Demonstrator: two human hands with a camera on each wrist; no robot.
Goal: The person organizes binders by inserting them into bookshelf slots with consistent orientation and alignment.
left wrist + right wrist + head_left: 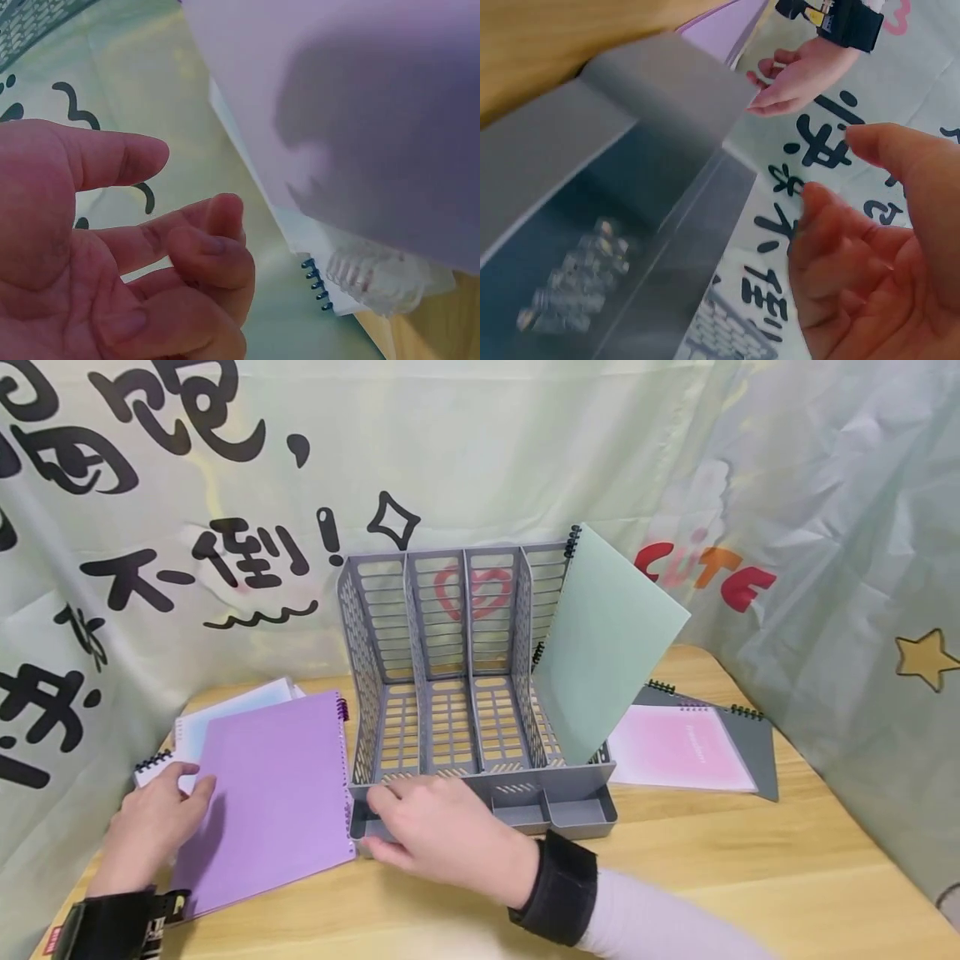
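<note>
In the head view my left hand (pixel 161 818) hovers at the left edge of a purple spiral notebook (pixel 273 793). The left wrist view shows its thumb apart from loosely bent fingers (pixel 217 255), with nothing between them. My right hand (pixel 450 827) is over the front left compartment of a grey desk file organizer (pixel 483 781). Seen from the right wrist, thumb and fingers are spread beside the compartment wall, holding nothing. Inside that compartment lies a cluster of small clear pieces (pixel 577 281). A pale green spiral notebook (pixel 611 643) leans in the organizer's rightmost slot.
Under the purple notebook, a light blue notebook (pixel 225 714) and a white page with black coil (pixel 153 764) stick out. Right of the organizer, a pink notebook (pixel 682 747) overlaps a dark grey one (pixel 753 752) on the wooden table (pixel 795 860). A printed curtain (pixel 525 443) hangs behind.
</note>
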